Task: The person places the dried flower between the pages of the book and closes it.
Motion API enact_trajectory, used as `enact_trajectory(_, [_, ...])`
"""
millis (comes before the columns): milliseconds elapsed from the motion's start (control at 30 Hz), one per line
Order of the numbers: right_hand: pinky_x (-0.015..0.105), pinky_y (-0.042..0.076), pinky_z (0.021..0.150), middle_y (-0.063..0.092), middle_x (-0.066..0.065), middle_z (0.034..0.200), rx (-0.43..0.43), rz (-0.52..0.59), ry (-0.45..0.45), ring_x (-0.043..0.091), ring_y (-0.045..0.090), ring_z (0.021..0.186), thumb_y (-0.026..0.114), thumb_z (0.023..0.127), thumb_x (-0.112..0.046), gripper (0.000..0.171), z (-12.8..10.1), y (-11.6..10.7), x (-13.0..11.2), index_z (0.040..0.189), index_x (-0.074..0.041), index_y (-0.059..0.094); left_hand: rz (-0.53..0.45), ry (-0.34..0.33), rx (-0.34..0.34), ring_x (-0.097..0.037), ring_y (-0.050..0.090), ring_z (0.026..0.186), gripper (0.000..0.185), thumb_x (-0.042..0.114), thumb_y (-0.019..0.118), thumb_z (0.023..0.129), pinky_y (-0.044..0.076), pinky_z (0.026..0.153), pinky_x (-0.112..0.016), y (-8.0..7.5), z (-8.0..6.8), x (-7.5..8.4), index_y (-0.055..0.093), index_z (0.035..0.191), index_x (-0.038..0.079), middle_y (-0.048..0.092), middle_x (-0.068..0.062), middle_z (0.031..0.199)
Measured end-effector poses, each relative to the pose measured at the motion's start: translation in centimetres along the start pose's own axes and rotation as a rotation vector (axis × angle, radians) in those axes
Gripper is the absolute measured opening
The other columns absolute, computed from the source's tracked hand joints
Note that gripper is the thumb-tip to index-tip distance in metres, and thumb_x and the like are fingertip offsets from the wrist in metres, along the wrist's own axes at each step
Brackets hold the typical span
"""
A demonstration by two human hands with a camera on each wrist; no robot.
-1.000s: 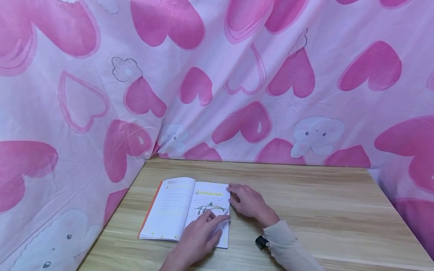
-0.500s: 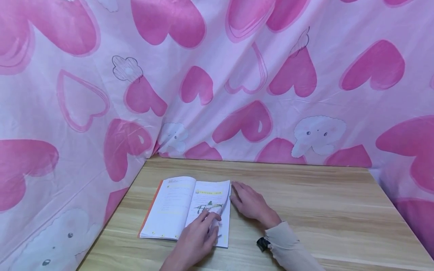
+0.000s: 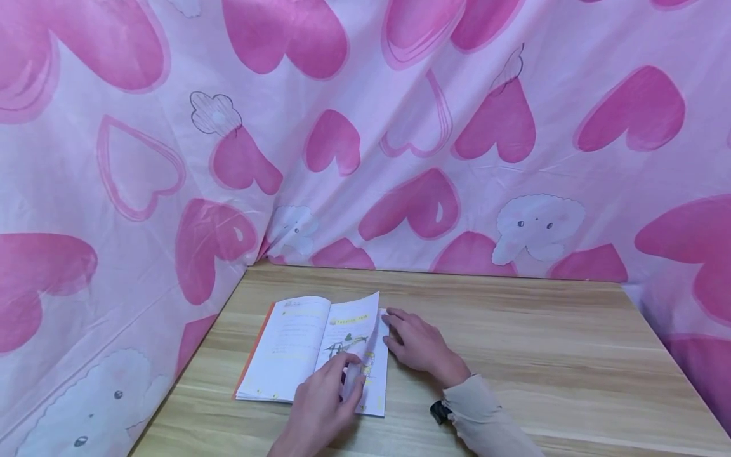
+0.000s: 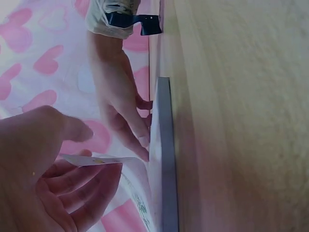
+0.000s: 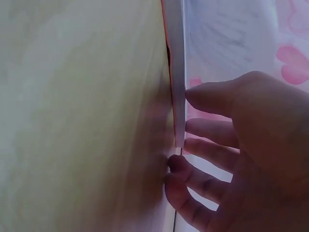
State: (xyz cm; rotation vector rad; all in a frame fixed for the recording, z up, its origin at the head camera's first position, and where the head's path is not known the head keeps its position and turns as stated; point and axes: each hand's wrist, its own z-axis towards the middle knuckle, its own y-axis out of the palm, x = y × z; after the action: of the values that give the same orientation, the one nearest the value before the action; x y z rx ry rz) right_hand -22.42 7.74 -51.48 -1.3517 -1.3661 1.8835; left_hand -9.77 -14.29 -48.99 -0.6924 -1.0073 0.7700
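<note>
An open book point(image 3: 285, 349) with an orange cover edge lies on the wooden table, left of centre in the head view. My left hand point(image 3: 322, 397) has a lifted page point(image 3: 351, 324) between thumb and curved fingers. That page carries a green plant picture and curls up from the book. In the left wrist view, the page's edge lies against the fingers, with the thumb point(image 4: 77, 130) just over it. At the book's right edge rests my right hand point(image 3: 419, 343), fingers spread and loosely bent. Its thumb point(image 5: 207, 96) touches the page block in the right wrist view.
Wooden tabletop point(image 3: 542, 355) extends to the right of the book. Pink heart-patterned cloth point(image 3: 400, 127) hangs behind and along both sides. A black clip-like piece point(image 3: 440, 411) sits at the right sleeve's cuff.
My left hand has shifted slightly left, raising the page's right edge and uncovering part of the page beneath. The right hand stays at the book's right edge.
</note>
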Motion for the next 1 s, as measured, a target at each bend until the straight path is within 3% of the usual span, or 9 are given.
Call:
enact_trajectory(133, [0.061,0.05,0.116,0.052,0.009,0.167,-0.022,0.019,0.01,0.035,0.054,0.151,0.068,0.107,-0.034,0.053,0.0,-0.2,0.0,0.155,-0.013,0.06,-0.027,0.002,0.034,0.006,0.059,0.071,0.03,0.015,0.085,0.092,0.044,0.057,-0.016,-0.5,0.1,0.1,0.07,0.116,0.023,0.07,0.01,0.087])
enact_trajectory(400, [0.063,0.051,0.115,0.051,0.008,0.168,-0.041,0.036,0.03,0.034,0.052,0.153,0.068,0.107,-0.034,0.053,-0.1,-0.2,0.1,0.156,-0.014,0.059,-0.056,0.022,0.097,0.01,0.058,0.068,0.027,0.006,0.083,0.092,0.046,0.059,-0.011,-1.3,0.1,0.2,0.075,0.113,0.021,0.076,0.009,0.083])
enact_trajectory(767, [0.065,0.049,0.115,0.049,0.008,0.17,-0.054,0.071,0.056,0.034,0.05,0.155,0.071,0.105,-0.04,0.059,-0.2,-0.4,-0.3,0.156,-0.015,0.059,0.024,0.125,0.185,0.009,0.06,0.074,0.027,0.003,0.085,0.087,0.048,0.063,-0.007,-3.1,0.3,0.2,0.079,0.107,0.019,0.081,0.006,0.095])
enact_trajectory(1000, [0.064,0.048,0.117,0.047,0.007,0.171,-0.061,0.063,0.07,0.033,0.048,0.156,0.072,0.104,-0.043,0.063,-0.3,-0.4,-0.5,0.158,-0.015,0.057,0.069,0.173,0.27,0.005,0.066,0.077,0.03,-0.002,0.087,0.083,0.051,0.065,-0.009,-4.7,0.5,-0.4,0.081,0.106,0.016,0.082,0.004,0.095])
